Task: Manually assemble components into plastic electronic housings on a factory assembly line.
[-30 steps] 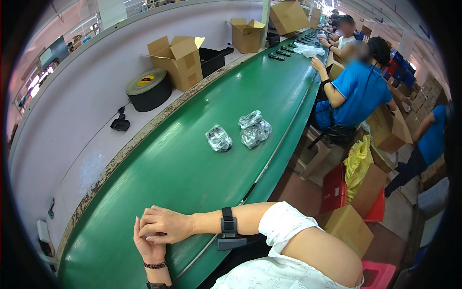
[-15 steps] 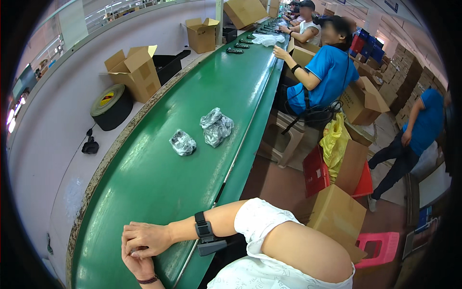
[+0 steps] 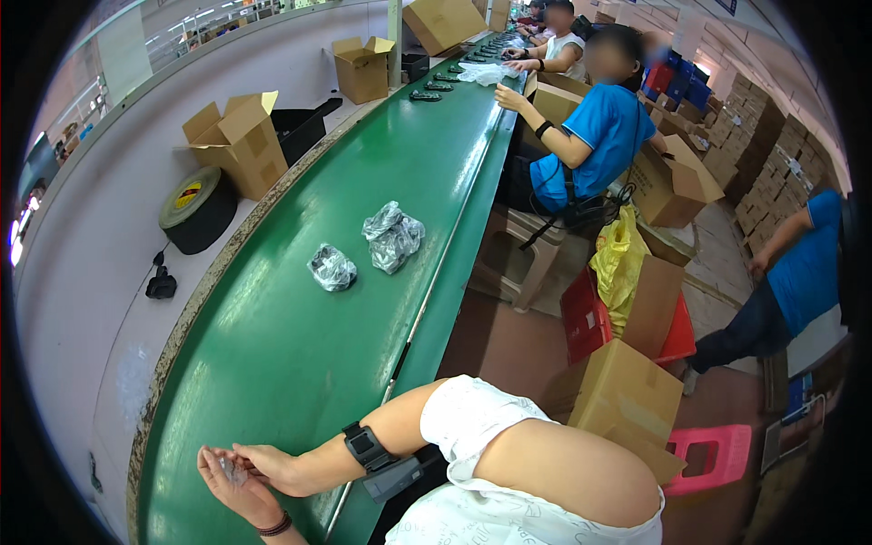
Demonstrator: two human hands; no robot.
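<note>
Low over the near end of the green belt, my two hands come together around a small crumpled piece of see-through plastic [image 3: 234, 470]. Palm up and fingers curled, my left hand [image 3: 238, 495], with a beaded bracelet at its wrist, cradles the plastic. From the right, my right hand [image 3: 274, 465] reaches in with its fingers closed on the same piece. Whether anything is inside it is too small to tell. Farther up the belt lie a small plastic-wrapped bundle [image 3: 332, 268] and a larger plastic-wrapped bundle [image 3: 394, 238], both apart from my hands.
The green belt [image 3: 272, 363] runs away to dark parts [image 3: 424, 95]. Along its left ledge are a black tape roll [image 3: 202, 218] and an open carton [image 3: 241, 150]. A co-worker in blue [image 3: 590, 136] sits at the right, near a pink stool [image 3: 713, 459] and cartons.
My hands have turned and opened somewhat, so the see-through plastic between them now shows. The whole view has shifted slightly; the person at the far right has moved.
</note>
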